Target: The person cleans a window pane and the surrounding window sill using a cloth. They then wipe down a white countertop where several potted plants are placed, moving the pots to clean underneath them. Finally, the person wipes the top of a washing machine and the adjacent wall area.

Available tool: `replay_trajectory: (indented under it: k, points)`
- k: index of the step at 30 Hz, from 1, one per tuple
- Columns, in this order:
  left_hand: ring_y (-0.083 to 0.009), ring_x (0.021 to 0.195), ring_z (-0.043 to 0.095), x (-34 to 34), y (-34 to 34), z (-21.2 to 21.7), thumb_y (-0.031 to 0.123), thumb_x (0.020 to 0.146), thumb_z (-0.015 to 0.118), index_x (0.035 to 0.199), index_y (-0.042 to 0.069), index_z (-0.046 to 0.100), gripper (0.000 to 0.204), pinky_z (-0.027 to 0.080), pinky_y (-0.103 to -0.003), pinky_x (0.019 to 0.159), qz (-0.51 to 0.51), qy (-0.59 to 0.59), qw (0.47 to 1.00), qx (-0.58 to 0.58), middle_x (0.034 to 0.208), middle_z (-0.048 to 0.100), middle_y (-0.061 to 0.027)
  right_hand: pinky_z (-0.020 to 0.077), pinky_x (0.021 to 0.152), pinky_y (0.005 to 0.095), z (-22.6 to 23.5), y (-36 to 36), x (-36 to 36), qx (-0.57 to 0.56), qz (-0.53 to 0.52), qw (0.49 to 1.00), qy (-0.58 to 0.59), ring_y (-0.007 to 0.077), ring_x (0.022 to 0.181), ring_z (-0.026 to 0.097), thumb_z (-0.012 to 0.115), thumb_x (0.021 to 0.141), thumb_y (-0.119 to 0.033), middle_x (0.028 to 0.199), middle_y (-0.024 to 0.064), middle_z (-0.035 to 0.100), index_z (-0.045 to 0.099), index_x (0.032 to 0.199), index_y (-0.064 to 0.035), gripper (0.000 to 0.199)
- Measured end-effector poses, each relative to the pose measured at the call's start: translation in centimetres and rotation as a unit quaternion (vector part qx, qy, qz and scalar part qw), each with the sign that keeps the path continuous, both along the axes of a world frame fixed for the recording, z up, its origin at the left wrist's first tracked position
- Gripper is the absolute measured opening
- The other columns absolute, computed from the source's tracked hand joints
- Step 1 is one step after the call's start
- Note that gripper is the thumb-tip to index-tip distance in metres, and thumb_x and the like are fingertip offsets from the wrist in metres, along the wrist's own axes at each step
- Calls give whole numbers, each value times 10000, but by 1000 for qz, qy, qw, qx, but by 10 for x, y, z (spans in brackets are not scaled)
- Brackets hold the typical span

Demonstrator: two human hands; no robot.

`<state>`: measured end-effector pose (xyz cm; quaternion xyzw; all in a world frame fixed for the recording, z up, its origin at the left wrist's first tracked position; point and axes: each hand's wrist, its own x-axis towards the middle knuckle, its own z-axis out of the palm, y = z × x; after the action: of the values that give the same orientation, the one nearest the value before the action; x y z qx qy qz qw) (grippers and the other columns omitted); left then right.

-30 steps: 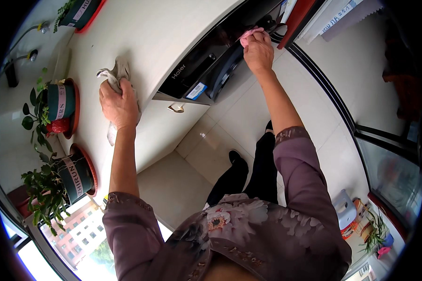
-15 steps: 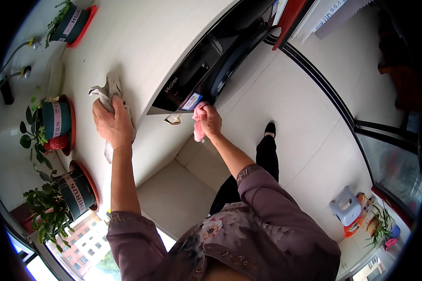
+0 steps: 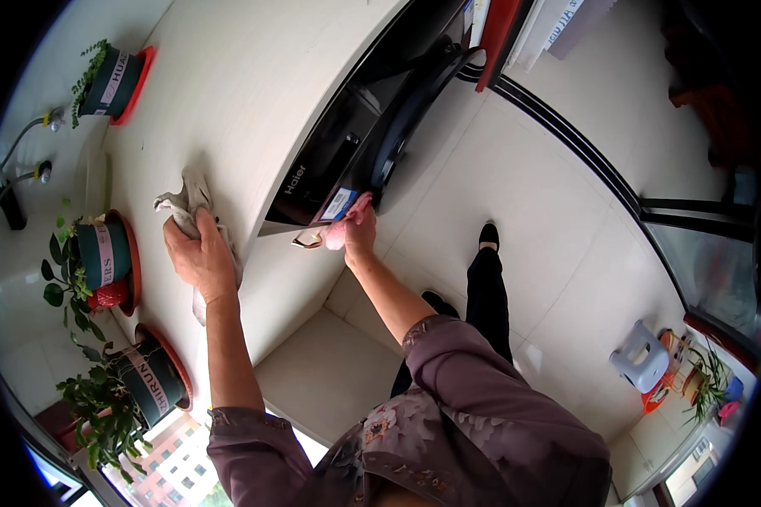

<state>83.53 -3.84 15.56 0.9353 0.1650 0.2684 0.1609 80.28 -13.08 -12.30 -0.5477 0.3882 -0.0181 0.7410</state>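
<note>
While the left hand (image 3: 199, 258) presses a grey rag (image 3: 186, 203) onto the white counter (image 3: 228, 93) near its front edge, the right hand (image 3: 359, 232) clenches a pink cloth (image 3: 338, 232) against the washing machine (image 3: 355, 144) below.

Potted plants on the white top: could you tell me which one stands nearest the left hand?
The middle potted plant, beside the left hand pressing the grey rag.

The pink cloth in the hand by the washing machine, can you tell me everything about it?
The pink cloth is small, soft-looking and bunched up, so its full shape is hidden. The right hand holds it in a closed grip and presses it against the dark front panel of the washing machine, next to a small blue and white sticker. Only a crumpled lump shows past the fingers.
</note>
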Motion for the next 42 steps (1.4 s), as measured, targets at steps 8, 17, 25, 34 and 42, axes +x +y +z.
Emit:
replay_trajectory:
  k: [8,17,25,34,42]
  points:
    - [-406,937,570,1,1,1,329,843,570,1048,-9,565,396,448,-478,823,15,17,1000,10,1023,605,-218,451,813,308,116,-102,82,-117,-149,957,-218,217,874,562,467,779,-4,926,101,567,540,1117,-19,345]
    - [-426,925,562,4,0,-2,348,845,530,1033,-26,547,419,437,-508,812,23,18,996,83,1015,594,-232,456,811,337,115,-78,41,-138,-69,939,-309,272,892,540,457,759,78,998,127,497,520,989,-38,265]
    - [-435,928,555,3,4,-6,335,844,514,1042,-20,543,407,436,-515,803,25,28,996,83,1009,588,-240,388,977,386,191,-160,117,-324,-96,853,-397,333,1171,444,534,882,3,1345,130,441,557,1268,-84,396]
    - [-423,944,558,4,9,-10,322,846,523,1062,-15,540,400,435,-512,804,40,43,989,139,1053,586,-231,202,1129,506,175,-109,74,-308,23,886,-345,455,1395,175,521,889,-98,1537,222,146,268,1484,-97,646]
    - [-361,754,604,52,-101,33,250,871,632,1029,-14,589,311,488,-407,702,-206,23,978,4,869,629,-202,210,1106,468,145,-171,150,-185,-37,930,-316,438,1336,253,443,975,-350,1445,274,242,193,1471,1,657]
